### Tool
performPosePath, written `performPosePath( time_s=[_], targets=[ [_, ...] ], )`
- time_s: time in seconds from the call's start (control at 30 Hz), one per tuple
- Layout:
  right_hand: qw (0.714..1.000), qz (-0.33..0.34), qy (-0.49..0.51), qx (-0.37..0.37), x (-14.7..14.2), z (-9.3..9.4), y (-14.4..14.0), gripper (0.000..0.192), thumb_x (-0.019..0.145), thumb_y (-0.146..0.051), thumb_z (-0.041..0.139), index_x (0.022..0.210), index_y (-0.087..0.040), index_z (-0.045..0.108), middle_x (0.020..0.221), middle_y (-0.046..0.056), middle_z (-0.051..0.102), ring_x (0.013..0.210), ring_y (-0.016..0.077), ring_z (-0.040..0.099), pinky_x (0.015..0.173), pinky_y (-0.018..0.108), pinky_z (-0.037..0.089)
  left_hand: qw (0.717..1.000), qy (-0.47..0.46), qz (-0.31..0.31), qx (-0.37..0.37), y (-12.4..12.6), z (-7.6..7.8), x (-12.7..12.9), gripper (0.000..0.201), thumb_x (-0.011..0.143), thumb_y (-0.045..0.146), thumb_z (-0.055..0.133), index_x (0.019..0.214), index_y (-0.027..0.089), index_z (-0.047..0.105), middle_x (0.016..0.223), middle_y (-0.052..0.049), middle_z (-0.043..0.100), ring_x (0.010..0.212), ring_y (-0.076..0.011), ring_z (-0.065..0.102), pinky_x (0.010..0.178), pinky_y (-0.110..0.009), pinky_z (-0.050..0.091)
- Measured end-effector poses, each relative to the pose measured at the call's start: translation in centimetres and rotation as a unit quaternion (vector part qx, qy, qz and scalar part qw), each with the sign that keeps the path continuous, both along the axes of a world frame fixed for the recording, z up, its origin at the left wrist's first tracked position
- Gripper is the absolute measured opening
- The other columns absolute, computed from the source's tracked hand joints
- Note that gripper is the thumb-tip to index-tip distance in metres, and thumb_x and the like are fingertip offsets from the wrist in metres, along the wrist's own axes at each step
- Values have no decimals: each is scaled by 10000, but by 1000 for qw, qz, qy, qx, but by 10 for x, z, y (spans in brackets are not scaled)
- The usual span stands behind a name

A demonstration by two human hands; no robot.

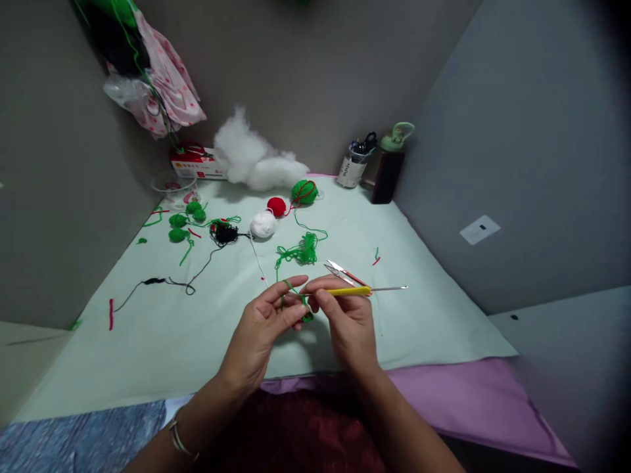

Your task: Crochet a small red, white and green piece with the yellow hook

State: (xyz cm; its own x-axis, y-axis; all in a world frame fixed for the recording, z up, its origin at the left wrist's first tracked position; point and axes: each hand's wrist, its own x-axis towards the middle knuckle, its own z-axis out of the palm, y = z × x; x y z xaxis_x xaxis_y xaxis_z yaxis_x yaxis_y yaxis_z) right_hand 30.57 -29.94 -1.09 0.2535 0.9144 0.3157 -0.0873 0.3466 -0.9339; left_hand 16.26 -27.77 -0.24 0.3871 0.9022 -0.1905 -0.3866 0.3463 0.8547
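My right hand [348, 322] is closed round a crochet hook with a yellow handle [351, 291]; one metal tip points right, the other points at my left hand. Between the thumb and fingers of my left hand [269, 322] is a small green crochet piece [308, 316]. Green yarn loops over the left index finger. Some of the crochet piece is hidden by my fingers. A loose tangle of green yarn [302, 249] lies just beyond my hands. Red-handled scissors [342, 270] rest behind my right hand, partly covered by it.
Farther back are a white yarn ball [263, 225], a red yarn ball [277, 207] and a green yarn ball [304, 192]. Black yarn [225, 232] and small green crochet balls [178, 234] lie left. White stuffing [256, 161], a pen cup [351, 169] and a bottle [389, 167] stand along the wall.
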Motion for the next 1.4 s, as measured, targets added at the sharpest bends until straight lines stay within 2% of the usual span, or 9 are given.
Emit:
performPosePath(
  time_s=[0.23,0.47,0.57,0.73,0.83,0.97,1.1,1.27,1.4],
  targets=[
    [995,10,90,-46,4,-2,4,167,921,-384,735,919,-225,787,826,19,712,687,130,586,657,270,506,992,77,-23,96,2,2,-13,303,969,353,699,1243,253,781,867,-18,690,823,-166,609,847,-283,468],
    [991,21,127,-48,1,1,6,148,901,-371,754,907,-226,782,817,10,711,661,124,591,637,264,514,996,13,-72,52,5,1,-10,372,885,306,801,1252,253,768,971,-44,708,951,-191,644,912,-299,480],
    [996,22,82,-14,-1,0,5,111,946,-320,710,937,-239,786,844,10,730,680,127,608,646,268,524,997,26,-60,44,6,-7,-6,376,843,268,844,1213,257,781,897,-19,702,848,-162,649,842,-284,493],
    [988,-76,-102,85,2,2,5,155,960,-184,675,966,-271,804,917,24,754,880,177,669,803,334,543,994,48,-86,40,6,-11,-4,312,805,268,869,1102,203,803,728,24,641,662,-112,575,621,-231,435],
    [978,-117,-145,89,6,2,9,165,940,-172,693,977,-281,810,934,28,734,920,186,665,816,340,534,995,33,-93,19,4,-10,-2,385,791,282,877,1158,202,790,736,36,614,625,-99,554,554,-221,428],
    [997,-65,17,-37,16,2,19,95,928,-306,725,918,-247,799,832,4,670,703,126,610,675,283,505,997,-8,-78,-15,2,-6,0,446,803,297,865,1227,192,774,759,34,570,619,-94,539,518,-213,443],
    [970,-21,208,-126,23,4,21,188,841,-389,812,868,-208,770,730,-17,627,613,93,565,588,232,482,999,-22,-16,-44,4,-3,-1,473,820,294,856,1266,171,756,781,30,548,632,-81,530,548,-196,464],
    [999,-34,42,-10,12,6,-6,106,963,-304,703,927,-245,784,820,-12,663,672,98,600,636,249,493,997,-19,67,-44,8,-4,-1,504,816,301,861,1278,146,733,809,18,596,659,-82,550,615,-195,495],
    [988,-18,-142,66,1,7,-24,166,1001,-168,630,1046,-258,762,885,1,699,809,135,630,726,284,511,996,-11,87,-34,7,-3,0,518,823,298,854,1299,152,711,807,19,622,669,-83,569,634,-187,491]
  ],
)
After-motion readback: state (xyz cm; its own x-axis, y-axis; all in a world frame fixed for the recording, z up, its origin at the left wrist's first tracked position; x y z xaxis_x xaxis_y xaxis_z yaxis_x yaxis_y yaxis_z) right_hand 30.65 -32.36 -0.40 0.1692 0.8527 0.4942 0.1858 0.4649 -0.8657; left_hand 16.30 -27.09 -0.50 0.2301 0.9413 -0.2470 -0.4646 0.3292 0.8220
